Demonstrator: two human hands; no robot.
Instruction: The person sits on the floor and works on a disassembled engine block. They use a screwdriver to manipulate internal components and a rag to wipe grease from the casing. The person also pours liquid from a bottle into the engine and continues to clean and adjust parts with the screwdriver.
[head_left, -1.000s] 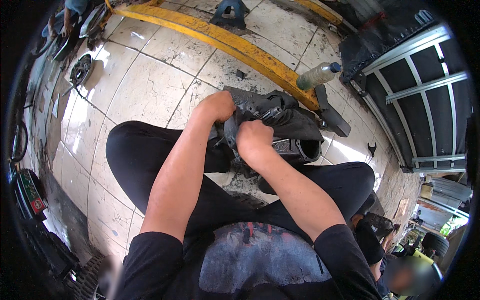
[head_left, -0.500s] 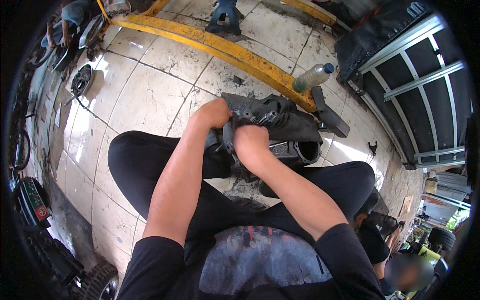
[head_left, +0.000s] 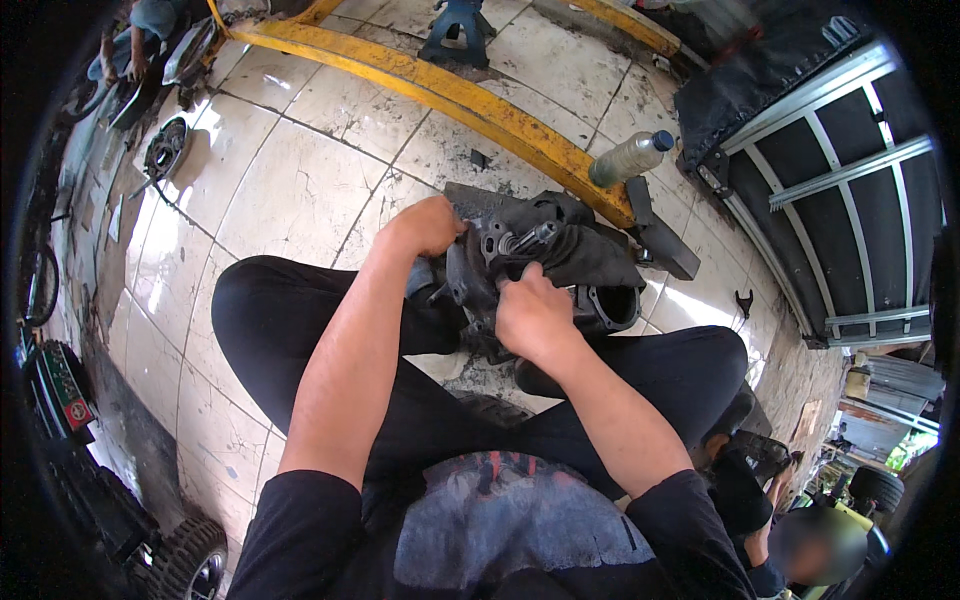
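A dark, greasy metal gearbox housing (head_left: 472, 265) lies on the floor between my bent legs. A splined shaft (head_left: 540, 233) sticks out of its upper face, and a round opening (head_left: 615, 308) shows at its right end. My left hand (head_left: 425, 228) is closed on the housing's upper left edge, fingertips hidden behind it. Just below the shaft, my right hand (head_left: 535, 312) is closed against the face of the housing. Something dark shows at its fingers, but I cannot make out what it is.
Beyond the housing, a yellow metal beam (head_left: 440, 90) crosses the tiled floor. A blue-capped bottle (head_left: 630, 160) stands beside it, with a blue jack stand (head_left: 457, 38) farther back. A black panel with metal rails (head_left: 840, 170) is at right. Other people are at far left and lower right.
My right hand has moved a little right and toward me, uncovering part of the housing's face below the shaft. The left hand keeps its place on the edge.
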